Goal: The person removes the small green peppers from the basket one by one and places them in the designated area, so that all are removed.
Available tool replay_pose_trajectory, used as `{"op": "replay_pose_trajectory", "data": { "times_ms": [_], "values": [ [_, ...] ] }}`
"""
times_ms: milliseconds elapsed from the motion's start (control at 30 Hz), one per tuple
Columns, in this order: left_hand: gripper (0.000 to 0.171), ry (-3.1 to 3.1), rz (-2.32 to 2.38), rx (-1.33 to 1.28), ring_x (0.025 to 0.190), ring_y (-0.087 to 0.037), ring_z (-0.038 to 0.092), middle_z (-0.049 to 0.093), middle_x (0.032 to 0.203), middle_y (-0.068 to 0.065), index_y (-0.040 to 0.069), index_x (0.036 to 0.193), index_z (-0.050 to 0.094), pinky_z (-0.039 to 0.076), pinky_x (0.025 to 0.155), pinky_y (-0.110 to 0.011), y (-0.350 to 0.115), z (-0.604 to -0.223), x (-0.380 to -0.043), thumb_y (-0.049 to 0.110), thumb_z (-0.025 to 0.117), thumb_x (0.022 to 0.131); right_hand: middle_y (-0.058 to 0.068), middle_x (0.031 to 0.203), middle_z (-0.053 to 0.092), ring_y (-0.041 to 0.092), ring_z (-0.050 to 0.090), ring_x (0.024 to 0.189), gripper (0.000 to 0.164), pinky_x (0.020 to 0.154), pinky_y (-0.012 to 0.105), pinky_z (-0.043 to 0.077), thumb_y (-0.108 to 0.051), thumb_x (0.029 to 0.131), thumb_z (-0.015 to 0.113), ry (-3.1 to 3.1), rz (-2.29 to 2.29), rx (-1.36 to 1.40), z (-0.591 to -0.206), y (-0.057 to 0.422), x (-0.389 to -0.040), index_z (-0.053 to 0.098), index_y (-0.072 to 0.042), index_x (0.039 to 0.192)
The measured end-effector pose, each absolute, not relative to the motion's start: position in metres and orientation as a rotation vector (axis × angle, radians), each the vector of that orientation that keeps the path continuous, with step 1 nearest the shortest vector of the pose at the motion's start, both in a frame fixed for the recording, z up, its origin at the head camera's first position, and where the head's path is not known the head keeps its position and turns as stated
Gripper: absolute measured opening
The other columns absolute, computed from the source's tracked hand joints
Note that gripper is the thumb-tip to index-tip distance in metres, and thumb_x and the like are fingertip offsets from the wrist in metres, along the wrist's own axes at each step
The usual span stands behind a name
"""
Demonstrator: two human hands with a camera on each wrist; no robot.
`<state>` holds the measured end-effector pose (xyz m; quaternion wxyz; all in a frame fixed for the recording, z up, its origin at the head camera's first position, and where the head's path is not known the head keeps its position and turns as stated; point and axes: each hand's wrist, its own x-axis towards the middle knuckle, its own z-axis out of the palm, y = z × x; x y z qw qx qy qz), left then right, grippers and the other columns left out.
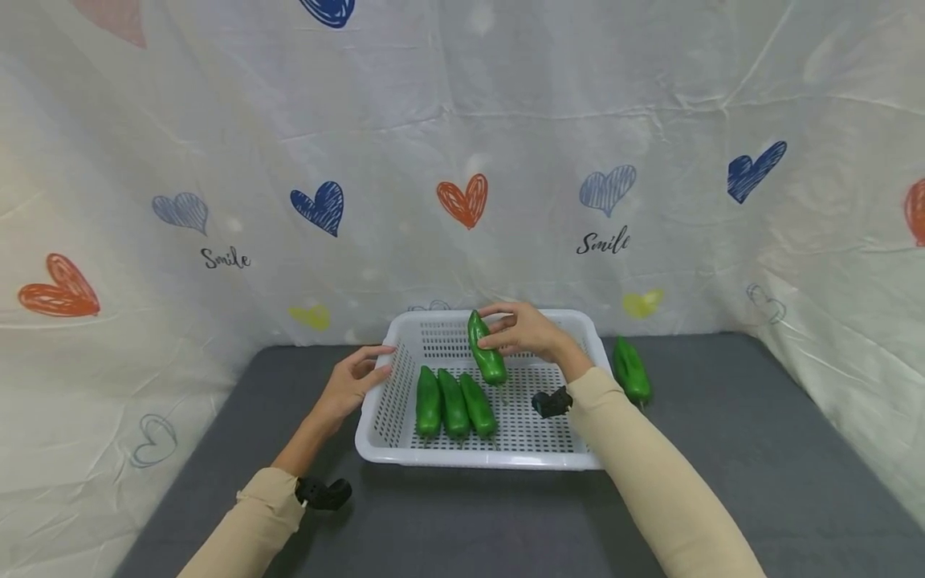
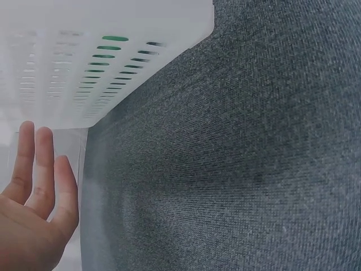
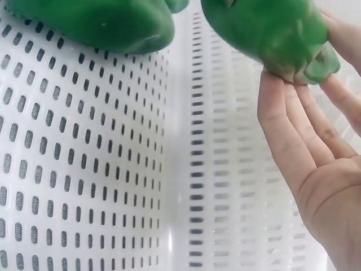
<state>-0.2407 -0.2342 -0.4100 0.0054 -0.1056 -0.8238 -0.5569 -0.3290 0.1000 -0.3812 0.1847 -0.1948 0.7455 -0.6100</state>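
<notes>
My right hand [image 1: 526,331] pinches a long green pepper [image 1: 486,349] between thumb and fingers, over the back part of a white perforated basket [image 1: 486,459]. In the right wrist view the fingertips [image 3: 273,84] meet one end of that pepper [image 3: 271,34]. Three more green peppers [image 1: 455,405] lie side by side on the basket floor, left of the middle. At the basket's left rim is my left hand [image 1: 352,384], its fingertips right at the edge. The left wrist view shows three of its fingers [image 2: 44,169] loosely extended beside the basket's outer wall [image 2: 113,17].
Another green pepper [image 1: 632,371] lies on the dark grey tabletop [image 1: 462,522], just right of the basket. A white cloth [image 1: 405,265] printed with hearts hangs behind the table. Each wrist wears a small black camera [image 1: 325,492].
</notes>
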Motion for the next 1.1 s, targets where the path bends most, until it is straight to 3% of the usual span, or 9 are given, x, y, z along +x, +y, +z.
{"op": "replay_pose_trajectory", "data": {
  "times_ms": [367,800,1100],
  "values": [
    [0.046,-2.564,-1.739,-0.352,0.105,-0.035,0.066,0.059,0.132,-0.026,0.008,0.144,0.056,0.055,0.076,-0.042,-0.243,-0.431,-0.254,0.022,0.067,0.102,0.025,0.119,0.064,0.034,0.069,0.098,0.064,0.081,0.047,0.056,-0.005,0.088,0.082,2.065,-1.766,-0.535,-0.369,0.099,-0.326,0.053,-0.006,0.145],
    [0.042,-2.576,-1.736,-0.39,0.098,-0.035,0.068,0.059,0.127,-0.033,-0.003,0.14,0.055,0.056,0.072,-0.042,-0.231,-0.401,-0.236,0.01,0.065,0.101,0.023,0.116,0.064,0.036,0.068,0.098,0.061,0.079,0.049,0.056,-0.006,0.088,0.081,2.076,-1.744,-0.568,-0.348,0.111,-0.32,0.055,-0.007,0.143],
    [0.042,-2.596,-1.729,-0.317,0.097,-0.035,0.067,0.06,0.126,-0.031,-0.001,0.141,0.056,0.055,0.074,-0.041,-0.231,-0.404,-0.238,0.011,0.065,0.102,0.025,0.118,0.062,0.036,0.068,0.097,0.062,0.08,0.05,0.056,-0.003,0.088,0.08,2.089,-1.742,-0.592,-0.341,0.128,-0.316,0.053,-0.005,0.144]
  ]
}}
